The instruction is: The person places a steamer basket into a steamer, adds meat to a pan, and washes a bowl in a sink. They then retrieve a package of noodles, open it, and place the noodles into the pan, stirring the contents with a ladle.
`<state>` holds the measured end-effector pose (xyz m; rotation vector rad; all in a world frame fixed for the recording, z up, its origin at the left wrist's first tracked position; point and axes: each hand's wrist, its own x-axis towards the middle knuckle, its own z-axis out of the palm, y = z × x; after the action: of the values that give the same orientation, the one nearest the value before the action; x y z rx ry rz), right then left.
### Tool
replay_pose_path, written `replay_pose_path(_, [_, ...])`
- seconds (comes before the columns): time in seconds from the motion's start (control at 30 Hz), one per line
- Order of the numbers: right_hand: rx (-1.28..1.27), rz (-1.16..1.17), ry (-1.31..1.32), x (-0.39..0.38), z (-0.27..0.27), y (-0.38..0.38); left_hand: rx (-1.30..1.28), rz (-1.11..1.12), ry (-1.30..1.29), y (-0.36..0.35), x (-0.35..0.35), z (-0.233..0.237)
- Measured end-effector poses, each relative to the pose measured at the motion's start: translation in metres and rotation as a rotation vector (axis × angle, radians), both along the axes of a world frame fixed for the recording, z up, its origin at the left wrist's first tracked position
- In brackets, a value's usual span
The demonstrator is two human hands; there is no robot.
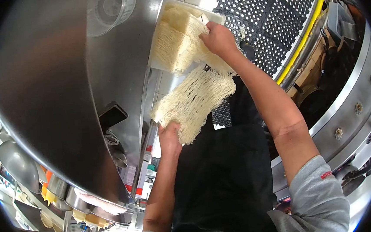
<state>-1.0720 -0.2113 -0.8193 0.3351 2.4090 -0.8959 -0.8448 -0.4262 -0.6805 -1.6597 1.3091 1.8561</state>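
A flat, pale yellow sheet of dried noodles (195, 102) hangs in front of the black apron, its lower left edge pinched by my left hand (170, 138). More pale noodle blocks (174, 40) fill a white container (158, 62) above it. My right hand (221, 38) is closed at that container's right side, on another piece of noodles (214, 60) that hangs down and meets the top of the sheet. Whether the two pieces are joined cannot be made out.
A steel counter (117, 73) on the left bears a clear plastic tub (114, 8) and a black phone (113, 116). Black perforated mats (265, 22) cover the floor. Along the right runs a yellow hose (303, 32) beside steel equipment. Bowls (17, 162) stand at lower left.
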Motion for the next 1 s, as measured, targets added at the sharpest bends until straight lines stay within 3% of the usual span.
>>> replay_pose_path(0.07, [-0.039,0.066,0.145,-0.001,0.0,-0.001,-0.021,-0.024,-0.04,-0.004,0.001,-0.001])
replay_pose_path(0.17, [-0.169,-0.025,0.251,0.002,0.025,-0.007,-0.033,-0.039,-0.081,-0.011,0.002,0.006])
replay_pose_path(0.27, [-0.077,-0.049,0.157,-0.017,0.053,-0.005,-0.001,-0.003,-0.062,-0.012,-0.007,0.022])
replay_pose_path(0.37, [-0.584,-0.537,-0.155,-0.041,0.065,0.022,-0.015,-0.002,-0.044,-0.025,-0.01,0.024])
replay_pose_path(0.4, [-0.653,-0.571,-0.182,-0.043,0.058,0.033,-0.039,-0.007,-0.055,-0.028,-0.01,0.023])
replay_pose_path(0.6, [-0.744,-0.582,-0.198,-0.046,0.104,0.054,0.003,-0.034,-0.021,-0.05,-0.005,0.008])
replay_pose_path(0.73, [-0.843,-0.512,-0.409,-0.038,0.115,0.055,-0.063,-0.036,-0.012,-0.054,-0.012,0.004])
replay_pose_path(0.87, [-0.904,-0.476,-0.697,-0.023,0.081,0.038,-0.048,-0.064,-0.019,-0.055,-0.021,0.007])
replay_pose_path(1.0, [-0.803,-0.415,-0.71,-0.017,0.001,-0.023,-0.074,-0.077,-0.056,-0.056,-0.021,0.008])
